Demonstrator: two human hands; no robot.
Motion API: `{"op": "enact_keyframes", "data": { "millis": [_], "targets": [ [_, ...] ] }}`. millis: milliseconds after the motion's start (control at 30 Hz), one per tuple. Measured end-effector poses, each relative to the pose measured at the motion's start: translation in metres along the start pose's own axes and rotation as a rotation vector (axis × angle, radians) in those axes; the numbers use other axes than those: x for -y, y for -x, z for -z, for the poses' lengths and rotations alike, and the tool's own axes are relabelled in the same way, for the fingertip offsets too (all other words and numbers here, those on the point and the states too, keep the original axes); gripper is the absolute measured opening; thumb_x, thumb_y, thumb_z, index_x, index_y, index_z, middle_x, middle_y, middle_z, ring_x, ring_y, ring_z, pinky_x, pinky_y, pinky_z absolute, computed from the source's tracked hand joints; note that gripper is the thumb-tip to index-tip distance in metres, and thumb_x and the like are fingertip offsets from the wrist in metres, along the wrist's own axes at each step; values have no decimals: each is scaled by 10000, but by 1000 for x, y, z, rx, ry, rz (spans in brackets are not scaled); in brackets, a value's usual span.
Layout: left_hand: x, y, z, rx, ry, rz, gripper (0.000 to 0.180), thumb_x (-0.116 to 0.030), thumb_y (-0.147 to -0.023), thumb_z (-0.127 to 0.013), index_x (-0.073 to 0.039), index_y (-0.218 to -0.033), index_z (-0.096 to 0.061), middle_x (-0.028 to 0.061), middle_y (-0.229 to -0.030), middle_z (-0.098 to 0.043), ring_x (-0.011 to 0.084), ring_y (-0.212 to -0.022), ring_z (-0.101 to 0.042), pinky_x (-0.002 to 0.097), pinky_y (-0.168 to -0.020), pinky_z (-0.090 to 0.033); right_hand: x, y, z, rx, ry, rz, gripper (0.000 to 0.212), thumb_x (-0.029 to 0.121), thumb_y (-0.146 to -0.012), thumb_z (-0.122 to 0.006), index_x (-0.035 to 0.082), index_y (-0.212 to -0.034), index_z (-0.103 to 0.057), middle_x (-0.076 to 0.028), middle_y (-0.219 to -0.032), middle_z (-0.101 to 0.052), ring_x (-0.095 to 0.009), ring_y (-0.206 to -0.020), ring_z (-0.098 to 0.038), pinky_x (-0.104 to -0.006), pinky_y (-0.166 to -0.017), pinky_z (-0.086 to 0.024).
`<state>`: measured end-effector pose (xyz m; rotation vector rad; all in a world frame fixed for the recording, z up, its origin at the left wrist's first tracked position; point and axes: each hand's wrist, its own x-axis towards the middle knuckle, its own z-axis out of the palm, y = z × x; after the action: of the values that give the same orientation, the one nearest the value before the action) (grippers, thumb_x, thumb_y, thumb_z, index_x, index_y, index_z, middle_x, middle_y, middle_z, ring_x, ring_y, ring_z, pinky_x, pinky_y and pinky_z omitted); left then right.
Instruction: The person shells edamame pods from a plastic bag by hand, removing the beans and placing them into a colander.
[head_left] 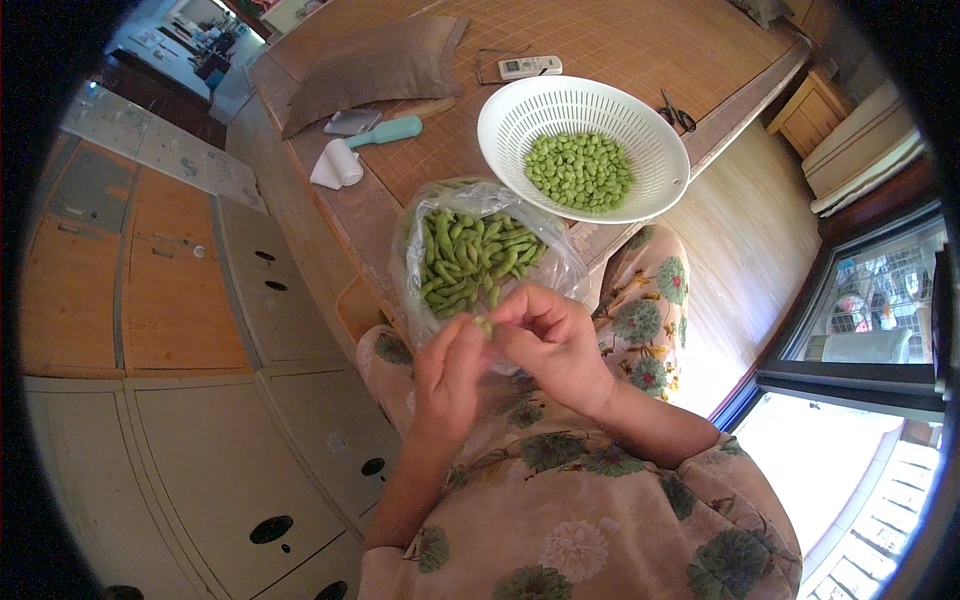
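Note:
My left hand and my right hand meet in front of my lap, fingertips pinched together on a small pale green soybean pod. Fingers cover most of that pod, so whether it is split cannot be seen. Just beyond my hands lies an open clear plastic bag, with many whole green soybean pods inside. Behind it to the right, a white slotted colander holds a heap of shelled green beans.
On the brown mat lie a grey-brown cushion, a white remote control, black scissors, a teal-handled tool and a white paper roll. Wooden cabinets line the left. A dark-framed glass door stands right.

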<state>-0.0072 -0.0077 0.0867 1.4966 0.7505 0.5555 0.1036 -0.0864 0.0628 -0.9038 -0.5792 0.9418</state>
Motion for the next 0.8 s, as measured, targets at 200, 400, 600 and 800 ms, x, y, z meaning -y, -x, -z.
{"op": "enact_keyframes", "data": {
  "millis": [200, 400, 600, 800],
  "targets": [
    [6, -4, 9, 86, 143, 100, 260, -251, -968, -500, -13, -883, -560, -4, -712, -473, 76, -591, -416, 226, -506, -336, 3, -4, 6, 88, -114, -38, 82, -58, -895, -517, -10, -951, -555, -69, -832, -628, -148, -728, -663, -279, -655, -559],
    [-4, -5, 3, 34, 0, 37, 247, -226, -975, -495, -32, -837, -562, -27, -663, -456, 58, -570, -392, 223, -491, -307, 2, -4, 3, 15, 128, 79, 178, -67, -866, -549, 4, -1024, -588, -46, -841, -611, -130, -720, -608, -258, -640, -497],
    [4, -5, 7, -5, -152, -106, 224, -179, -974, -503, -12, -847, -580, -30, -650, -465, 56, -569, -406, 214, -503, -325, 11, -5, 4, 78, 598, 393, 216, -89, -753, -632, 25, -937, -624, -91, -825, -574, -223, -783, -585, -326, -660, -474],
    [4, -6, 5, 2, -192, -122, 210, -174, -976, -499, -10, -882, -589, -23, -694, -503, 70, -603, -441, 220, -561, -364, 11, -9, 10, 54, 656, 535, 163, -54, -777, -651, 30, -910, -610, -84, -832, -586, -227, -792, -584, -319, -703, -475]
  ]
}}
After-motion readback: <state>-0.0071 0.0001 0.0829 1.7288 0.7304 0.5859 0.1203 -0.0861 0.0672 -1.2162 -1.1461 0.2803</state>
